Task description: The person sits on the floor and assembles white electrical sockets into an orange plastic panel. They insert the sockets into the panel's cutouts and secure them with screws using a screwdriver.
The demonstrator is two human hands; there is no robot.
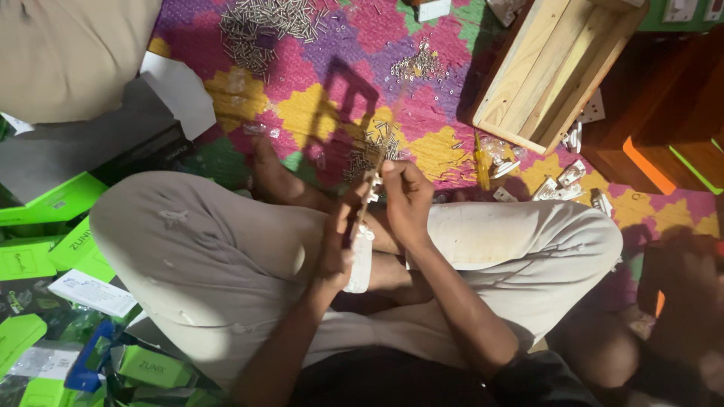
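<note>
Head view: white plastic part (pixel 362 260), left hand (pixel 335 249) gripping.

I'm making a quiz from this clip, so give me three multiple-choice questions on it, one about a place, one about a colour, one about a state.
1. Where does the wooden crate lie?
A. upper right on the mat
B. on the person's lap
C. lower left among the boxes

2. What colour are the flat boxes at the left?
A. red
B. bright green
C. white

3. How is the left hand?
A. flat on the mat
B. closed on a white part
C. empty, open

Answers:
1 A, the crate sits above the right knee on the patterned mat.
2 B, they show bright green.
3 B, its fingers wrap the white part while the right hand works just above it.
</note>
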